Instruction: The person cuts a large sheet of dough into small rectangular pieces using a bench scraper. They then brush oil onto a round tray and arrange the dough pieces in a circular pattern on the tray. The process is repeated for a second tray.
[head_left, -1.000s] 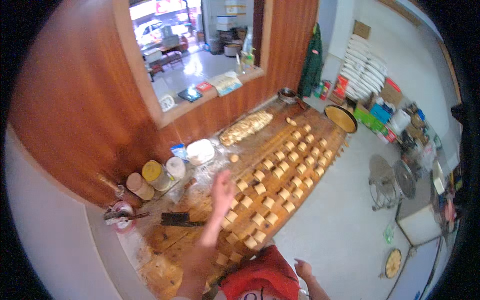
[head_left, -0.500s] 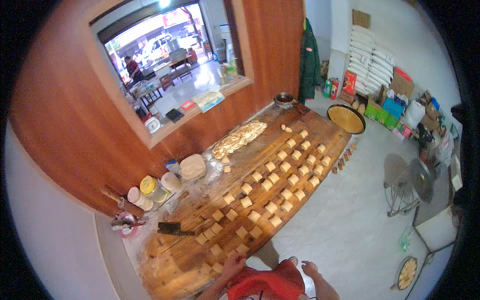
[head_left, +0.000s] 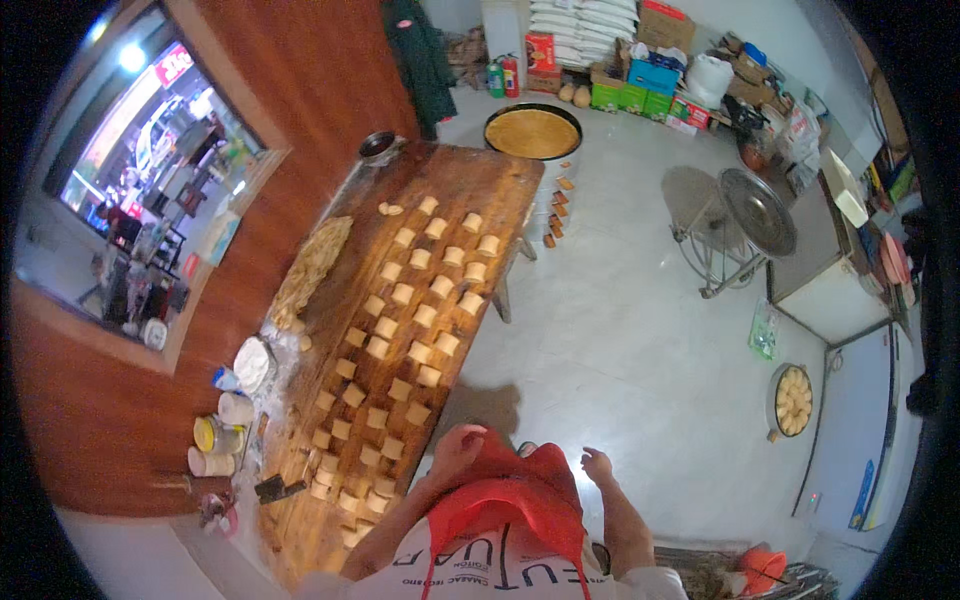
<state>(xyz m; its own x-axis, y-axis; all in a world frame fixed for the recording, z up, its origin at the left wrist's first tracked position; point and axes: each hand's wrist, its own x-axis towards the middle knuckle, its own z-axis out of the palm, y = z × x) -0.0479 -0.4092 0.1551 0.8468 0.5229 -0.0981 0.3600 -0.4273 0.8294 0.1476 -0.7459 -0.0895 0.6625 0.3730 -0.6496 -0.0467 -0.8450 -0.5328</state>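
Note:
My left hand [head_left: 458,449] hangs at the right edge of the wooden worktable, beside my red apron [head_left: 512,500]. It looks empty, its fingers loosely apart. Out over the floor on the other side of the apron is my right hand [head_left: 597,464], also empty, with slightly bent fingers. Rows of small pale dough pieces [head_left: 424,316] cover much of the table [head_left: 490,180]. A long, lumpy slab [head_left: 315,262], perhaps dough, lies along the wall side. Close to the table's near left lies a dark cleaver [head_left: 277,489].
Jars [head_left: 215,435] and a white floury mound [head_left: 254,365] line the wall. A round pan [head_left: 533,130] stands beyond the table. On the right are a metal wheel-like stand [head_left: 750,215], a pan of pale rounds [head_left: 792,400] and a white cabinet [head_left: 850,430]. Sacks [head_left: 580,35] and boxes are stacked behind.
My view has swung to the right, so the table sits farther left and more floor and the cabinet show. Both hands remain beside my apron, away from the dough pieces.

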